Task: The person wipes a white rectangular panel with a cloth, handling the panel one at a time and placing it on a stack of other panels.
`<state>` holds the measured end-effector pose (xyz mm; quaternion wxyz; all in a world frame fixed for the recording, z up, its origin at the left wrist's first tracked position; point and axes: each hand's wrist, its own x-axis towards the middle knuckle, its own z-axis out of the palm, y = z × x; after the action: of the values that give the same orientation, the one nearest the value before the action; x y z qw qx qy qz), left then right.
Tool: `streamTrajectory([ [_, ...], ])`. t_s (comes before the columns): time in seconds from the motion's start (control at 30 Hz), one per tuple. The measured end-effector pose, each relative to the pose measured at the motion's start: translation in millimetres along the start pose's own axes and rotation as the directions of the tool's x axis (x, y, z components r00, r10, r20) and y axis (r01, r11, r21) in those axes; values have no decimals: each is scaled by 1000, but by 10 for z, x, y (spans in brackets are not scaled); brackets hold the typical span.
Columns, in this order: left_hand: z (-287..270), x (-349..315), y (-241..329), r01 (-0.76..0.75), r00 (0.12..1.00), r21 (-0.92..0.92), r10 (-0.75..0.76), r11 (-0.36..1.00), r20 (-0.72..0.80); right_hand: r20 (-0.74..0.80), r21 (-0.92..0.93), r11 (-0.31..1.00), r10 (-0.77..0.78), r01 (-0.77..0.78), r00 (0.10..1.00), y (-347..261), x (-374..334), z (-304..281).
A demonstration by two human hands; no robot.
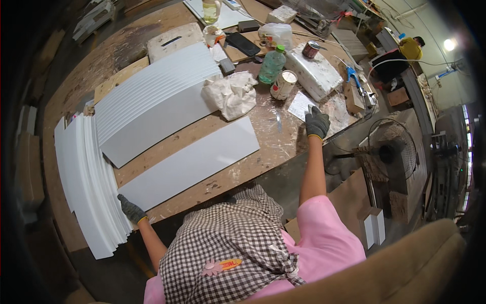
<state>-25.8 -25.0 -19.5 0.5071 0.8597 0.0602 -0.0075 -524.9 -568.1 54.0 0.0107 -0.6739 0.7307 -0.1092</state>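
One white panel point(192, 164) lies flat and alone on the table point(215, 185) before you, while many more sit in the stepped stack point(162, 76) behind it and the layered stack point(88, 182) at its left. Whether either stack is finished can't be told. Your left hand point(132, 209) rests at the panel's near left corner, fingers close together; your right hand point(317, 123) is by the white paper point(299, 104), its grip too small to judge.

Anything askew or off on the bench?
The left stack is askew: its near ends are ragged, unlike the evenly stepped boards beside it. The table is smeared white along its near edge.
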Motion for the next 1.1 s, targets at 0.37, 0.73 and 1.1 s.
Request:
streamTrajectory([
  [0.37,11,28,-36,-82,997,179,82,980,12,168,772,602,-503,204,848,-944,-1022,-146],
  [0.73,0,-194,308,67,997,100,-70,993,36,138,622,696,-549,359,824,-1085,-1052,-248],
  [1.1,6,169,-348,-245,959,231,270,942,-83,200,628,697,-573,345,795,-1222,-1088,-275],
])
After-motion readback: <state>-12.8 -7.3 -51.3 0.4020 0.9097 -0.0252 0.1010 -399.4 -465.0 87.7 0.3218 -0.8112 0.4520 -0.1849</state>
